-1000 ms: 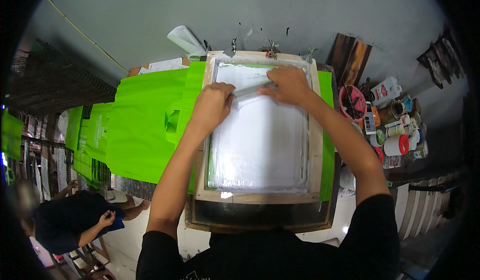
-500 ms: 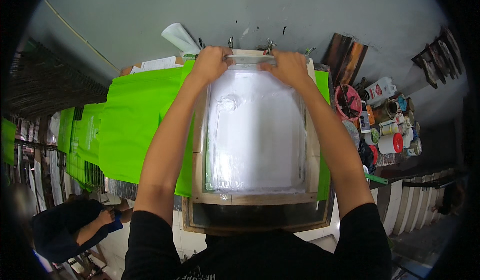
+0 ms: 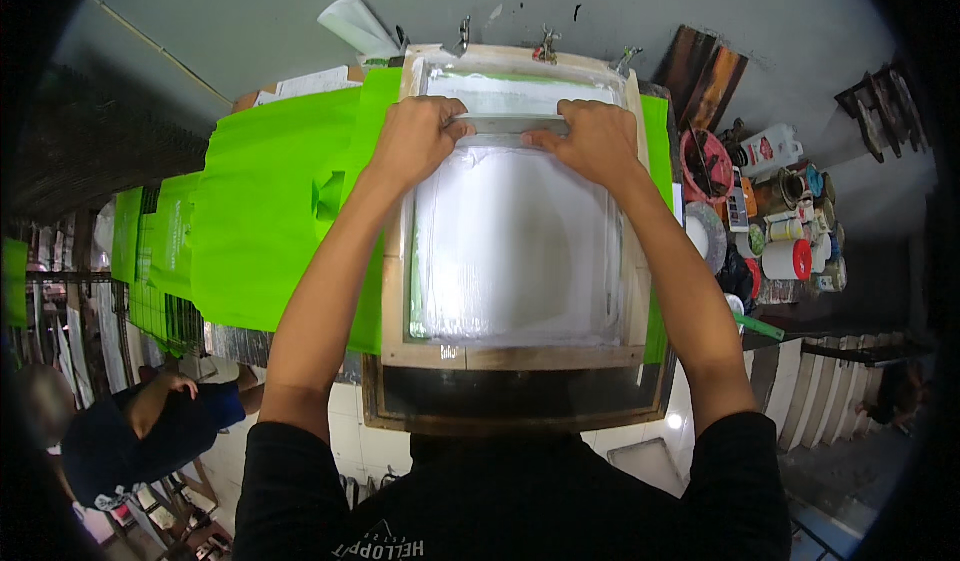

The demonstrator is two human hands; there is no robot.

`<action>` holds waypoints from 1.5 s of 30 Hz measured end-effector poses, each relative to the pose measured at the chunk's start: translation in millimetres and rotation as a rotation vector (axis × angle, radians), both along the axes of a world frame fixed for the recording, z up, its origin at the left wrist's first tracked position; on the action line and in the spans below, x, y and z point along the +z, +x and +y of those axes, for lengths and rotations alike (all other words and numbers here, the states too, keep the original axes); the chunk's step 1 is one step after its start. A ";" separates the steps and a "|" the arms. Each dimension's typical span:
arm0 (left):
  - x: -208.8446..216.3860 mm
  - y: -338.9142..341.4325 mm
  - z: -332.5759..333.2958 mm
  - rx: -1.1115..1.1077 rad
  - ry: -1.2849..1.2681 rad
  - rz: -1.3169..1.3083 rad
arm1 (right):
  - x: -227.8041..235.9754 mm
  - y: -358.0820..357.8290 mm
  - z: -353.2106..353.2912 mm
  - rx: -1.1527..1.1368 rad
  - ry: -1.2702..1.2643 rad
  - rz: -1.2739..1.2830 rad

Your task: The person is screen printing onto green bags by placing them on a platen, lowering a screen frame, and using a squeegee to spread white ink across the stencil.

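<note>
My left hand and my right hand are closed around the two ends of a flat squeegee. The squeegee lies crosswise on the mesh of a wooden-framed printing screen, towards its far end. White ink shows on the mesh beyond the blade, and a glossy whitish area covers the mesh on the near side. Bright green sheets stick out on both sides from under the screen. Metal clamps stand at the screen's far edge.
To the right are a pink bowl, a white jug, a phone and several paint tubs. A white roll leans by the wall. Another person sits at the lower left; a second is far right.
Both hands have drawn the squeegee nearer along the screen, away from its far edge. A strip of white ink has come into view behind it. The whole view has shifted slightly.
</note>
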State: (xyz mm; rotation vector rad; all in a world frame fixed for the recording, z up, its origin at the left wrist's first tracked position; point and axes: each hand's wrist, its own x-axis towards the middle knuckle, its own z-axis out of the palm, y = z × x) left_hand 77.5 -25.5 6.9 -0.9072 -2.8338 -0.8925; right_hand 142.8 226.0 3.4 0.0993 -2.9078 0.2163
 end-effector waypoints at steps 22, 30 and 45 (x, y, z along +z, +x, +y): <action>12.9 189.2 -54.5 -0.070 0.035 -0.055 | 0.0 191.6 -57.9 0.006 -0.033 -0.121; 5.8 244.1 -76.3 -0.111 0.030 0.012 | -15.6 248.6 -75.7 0.017 -0.001 -0.007; -5.6 250.3 -128.5 0.192 0.285 0.584 | 57.7 240.7 -61.4 0.167 -0.091 0.550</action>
